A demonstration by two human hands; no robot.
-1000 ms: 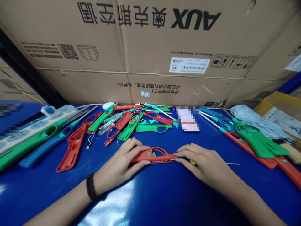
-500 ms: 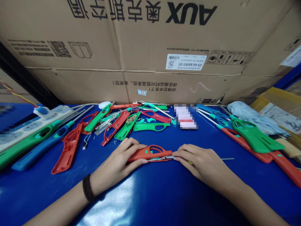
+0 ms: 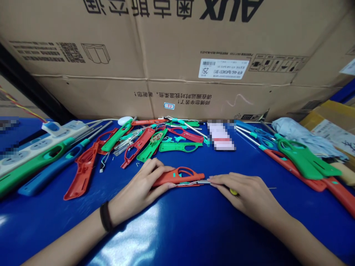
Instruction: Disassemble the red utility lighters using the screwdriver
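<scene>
An orange-red lighter handle shell [image 3: 181, 176] with a teal trigger lies on the blue table [image 3: 177, 229] in front of me. My left hand [image 3: 138, 188] wraps its left end, fingers closed on it. My right hand [image 3: 246, 192] pinches a thin metal tube [image 3: 201, 182] at the shell's right end. A yellow bit [image 3: 233, 191] shows under my right fingers. A thin metal rod [image 3: 271, 188] sticks out to the right of that hand.
Several red, green and blue lighter shells [image 3: 149, 142] and parts lie scattered at the back. Long assembled lighters [image 3: 302, 162] rest at right, others [image 3: 41, 166] at left beside a power strip [image 3: 33, 146]. A large cardboard box [image 3: 177, 62] walls the back. A phone [image 3: 221, 137] lies behind.
My right hand has slid a little to the right, baring more of the metal tube at the shell's end. My left hand keeps its hold.
</scene>
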